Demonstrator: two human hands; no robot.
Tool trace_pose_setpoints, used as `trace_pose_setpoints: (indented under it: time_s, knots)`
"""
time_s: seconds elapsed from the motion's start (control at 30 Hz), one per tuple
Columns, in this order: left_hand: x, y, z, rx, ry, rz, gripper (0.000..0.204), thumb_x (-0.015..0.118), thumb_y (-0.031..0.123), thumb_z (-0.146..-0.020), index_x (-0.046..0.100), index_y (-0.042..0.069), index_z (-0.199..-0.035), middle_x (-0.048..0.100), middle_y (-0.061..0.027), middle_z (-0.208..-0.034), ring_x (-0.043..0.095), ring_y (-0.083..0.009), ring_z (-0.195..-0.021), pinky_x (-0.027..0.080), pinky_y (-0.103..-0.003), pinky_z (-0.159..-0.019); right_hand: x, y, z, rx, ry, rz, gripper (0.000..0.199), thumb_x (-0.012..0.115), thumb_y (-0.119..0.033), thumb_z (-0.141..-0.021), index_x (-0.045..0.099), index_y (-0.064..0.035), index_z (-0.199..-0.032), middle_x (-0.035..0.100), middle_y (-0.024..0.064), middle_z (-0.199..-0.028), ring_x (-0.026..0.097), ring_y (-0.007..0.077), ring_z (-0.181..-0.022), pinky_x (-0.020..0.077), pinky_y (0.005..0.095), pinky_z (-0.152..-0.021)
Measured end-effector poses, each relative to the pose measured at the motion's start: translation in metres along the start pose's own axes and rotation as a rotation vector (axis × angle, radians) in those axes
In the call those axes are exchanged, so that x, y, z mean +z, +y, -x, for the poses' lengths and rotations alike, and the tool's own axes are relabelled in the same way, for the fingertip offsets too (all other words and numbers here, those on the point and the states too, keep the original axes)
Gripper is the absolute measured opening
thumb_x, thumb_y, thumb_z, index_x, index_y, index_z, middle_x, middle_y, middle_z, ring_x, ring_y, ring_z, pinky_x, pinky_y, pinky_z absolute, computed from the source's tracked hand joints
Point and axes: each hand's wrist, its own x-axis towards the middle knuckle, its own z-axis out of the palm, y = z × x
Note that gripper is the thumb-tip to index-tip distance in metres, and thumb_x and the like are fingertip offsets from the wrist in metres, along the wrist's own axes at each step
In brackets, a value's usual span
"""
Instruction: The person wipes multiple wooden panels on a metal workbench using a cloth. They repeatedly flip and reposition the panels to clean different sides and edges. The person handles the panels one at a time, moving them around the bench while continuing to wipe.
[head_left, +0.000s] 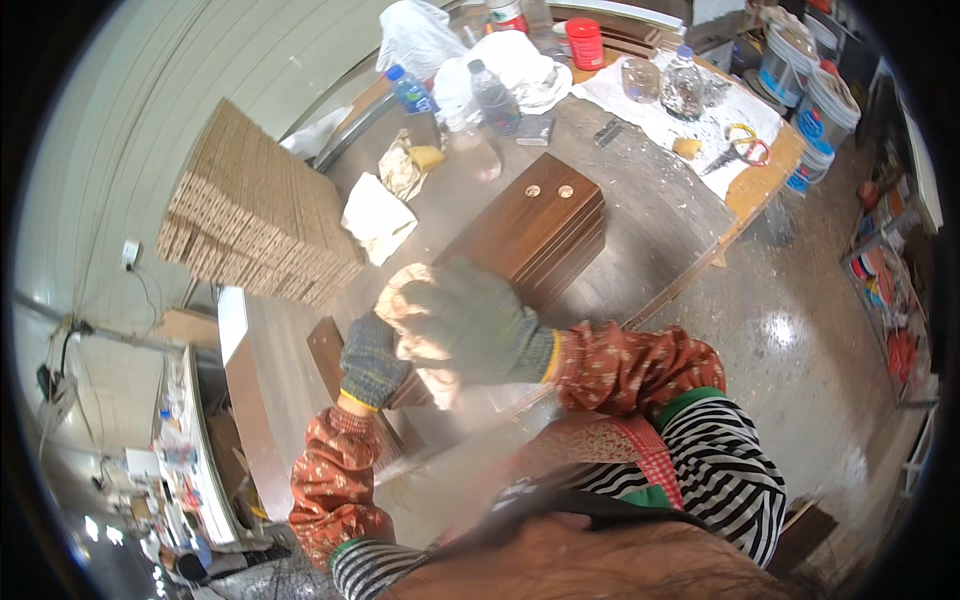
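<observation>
"Firstly, how many hands are shown?"

"Two, both gloved: the left hand (374, 358) curls at the edge of a pale cloth (404, 288); the right hand (480, 318), blurred, lies across it. How firmly either grips cannot be told."

"Where is the cloth?"

"Above the table (655, 190), near one stack of dark brown boards (520, 225) bearing two pale round marks (566, 192)."

"Other counts and labels?"

"One red jar (585, 45), one pair of scissors (738, 153), one tall stack of light brown sheets (255, 205). Lettering on the jar is too small to read."
</observation>
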Motion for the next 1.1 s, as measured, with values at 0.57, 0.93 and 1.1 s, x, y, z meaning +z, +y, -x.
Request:
trace_pose_setpoints:
  time_s: [0.57,0.93,1.1]
  knots:
    - [0.0,-0.008,0.001,0.324,0.012,-0.443,0.041,0.058,0.011,-0.09,0.055,0.002,-0.131,0.055,-0.0293,-0.135,0.063,-0.0445,-0.106,0.054,-0.051,-0.085,-0.041,0.054,0.025,-0.087,0.192,0.106,0.04,0.074,-0.035,-0.081,0.063,-0.02,-0.117,0.059,0.0052,-0.132,0.048,0.0335,-0.135,0.0444,0.0502,-0.108]
    - [0.008,-0.007,0.0,0.022,0.009,-0.279,0.035,0.057,0.014,-0.095,0.059,0.006,-0.129,0.058,-0.0249,-0.134,0.064,-0.0407,-0.105,0.054,-0.049,-0.083,-0.115,0.131,0.042,0.826,0.485,-0.144,0.034,0.069,-0.027,-0.092,0.066,-0.0081,-0.12,0.068,0.0133,-0.113,0.065,0.0235,-0.102,0.0512,0.0349,-0.092]
    - [0.001,-0.004,-0.001,0.231,0.008,-0.376,0.032,0.058,0.015,-0.096,0.06,0.008,-0.127,0.06,-0.0231,-0.131,0.064,-0.0394,-0.104,0.054,-0.048,-0.082,-0.085,0.113,0.05,0.572,0.139,0.069,0.054,0.074,-0.031,-0.09,0.057,-0.0036,-0.133,0.054,0.0201,-0.14,0.053,0.0334,-0.129,0.0425,0.0422,-0.111]
